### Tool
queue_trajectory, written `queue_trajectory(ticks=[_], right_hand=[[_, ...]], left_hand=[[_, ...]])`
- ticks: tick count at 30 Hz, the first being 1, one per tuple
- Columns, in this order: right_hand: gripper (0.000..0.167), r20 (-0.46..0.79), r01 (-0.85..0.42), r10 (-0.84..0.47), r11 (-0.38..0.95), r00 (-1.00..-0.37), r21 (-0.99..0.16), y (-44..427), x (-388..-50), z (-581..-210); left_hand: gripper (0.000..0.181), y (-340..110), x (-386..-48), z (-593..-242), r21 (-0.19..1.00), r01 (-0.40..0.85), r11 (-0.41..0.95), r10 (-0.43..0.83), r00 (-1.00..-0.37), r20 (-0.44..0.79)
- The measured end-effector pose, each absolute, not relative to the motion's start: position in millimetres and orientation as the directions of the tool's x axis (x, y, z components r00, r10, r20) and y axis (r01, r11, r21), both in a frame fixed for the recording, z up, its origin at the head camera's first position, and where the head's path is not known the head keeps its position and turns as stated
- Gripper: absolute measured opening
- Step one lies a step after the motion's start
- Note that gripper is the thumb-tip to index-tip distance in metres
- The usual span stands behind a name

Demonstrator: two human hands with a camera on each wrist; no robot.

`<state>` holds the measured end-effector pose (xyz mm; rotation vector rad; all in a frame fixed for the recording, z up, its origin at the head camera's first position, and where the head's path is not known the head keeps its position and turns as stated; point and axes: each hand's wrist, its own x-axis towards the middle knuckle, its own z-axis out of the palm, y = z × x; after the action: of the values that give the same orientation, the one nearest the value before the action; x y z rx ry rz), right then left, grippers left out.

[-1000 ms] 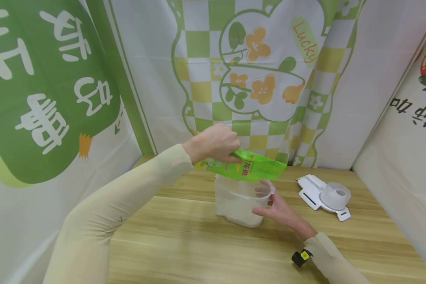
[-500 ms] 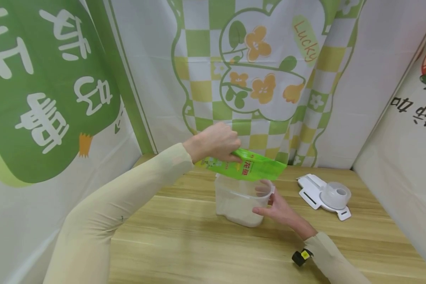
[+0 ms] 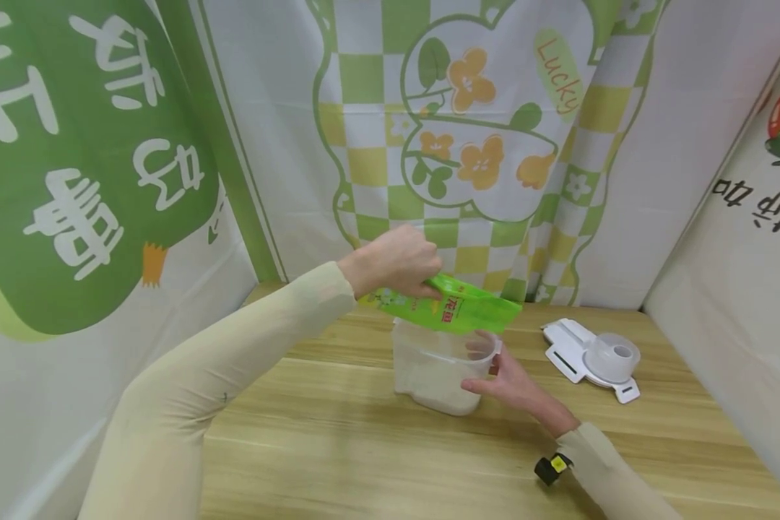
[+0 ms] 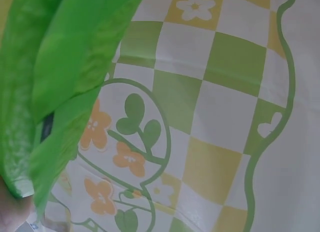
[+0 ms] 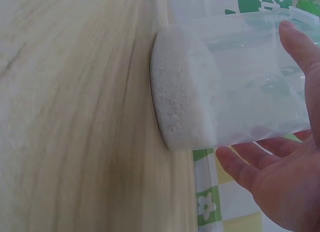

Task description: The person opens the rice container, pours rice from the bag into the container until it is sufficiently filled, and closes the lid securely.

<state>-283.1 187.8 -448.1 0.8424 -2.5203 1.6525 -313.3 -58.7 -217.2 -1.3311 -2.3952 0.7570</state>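
Note:
My left hand (image 3: 403, 263) grips a bright green printed plastic bag (image 3: 458, 305), held slanting above a clear plastic container (image 3: 429, 372). The bag's lower right end lies over the container's top and hides part of the rim. White grainy contents (image 5: 180, 92) fill the bottom of the container, which stands upright on the table. My right hand (image 3: 516, 386) holds the container's right side, thumb in front and fingers behind. In the left wrist view the bag's folded green film (image 4: 70, 72) fills the left side; only a bit of that hand shows at the lower left corner.
A white lid part (image 3: 567, 348) with slots lies on the wooden table (image 3: 338, 448) right of the container, a translucent cup (image 3: 614, 357) on it. Patterned cloth (image 3: 364, 166) hangs behind, with cloth walls at both sides. A black wrist camera (image 3: 549, 469) sits by the right sleeve.
The bag's free end dips and creases slightly over the container. Both hands and the container stay practically where they were.

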Motion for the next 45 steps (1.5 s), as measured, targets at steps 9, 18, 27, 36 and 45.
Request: queue_trajectory(ticks=[9, 18, 27, 36, 45], right_hand=[[0.091, 0.262, -0.423, -0.438, 0.324, -0.860, -0.846, 188, -283, -445], [0.092, 0.235, -0.401, -0.436, 0.338, -0.869, -0.852, 188, -283, -444], [0.095, 0.236, -0.395, -0.441, 0.313, -0.866, -0.864, 190, -284, -446], [0.093, 0.255, -0.418, -0.450, 0.313, -0.856, -0.853, 190, -285, -445], [0.094, 0.246, -0.410, -0.435, 0.337, -0.866, -0.847, 189, -282, -444]], left_hand=[[0.053, -57, -314, -219, -0.584, 0.694, 0.421, 0.847, -0.531, -0.020], [0.053, -57, -313, -218, -0.586, 0.689, 0.427, 0.843, -0.538, -0.018], [0.055, -58, -311, -213, -0.602, 0.675, 0.426, 0.843, -0.538, -0.005], [0.059, -58, -312, -210, -0.613, 0.669, 0.421, 0.850, -0.527, 0.009], [0.056, -59, -312, -207, -0.628, 0.673, 0.391, 0.866, -0.501, 0.002]])
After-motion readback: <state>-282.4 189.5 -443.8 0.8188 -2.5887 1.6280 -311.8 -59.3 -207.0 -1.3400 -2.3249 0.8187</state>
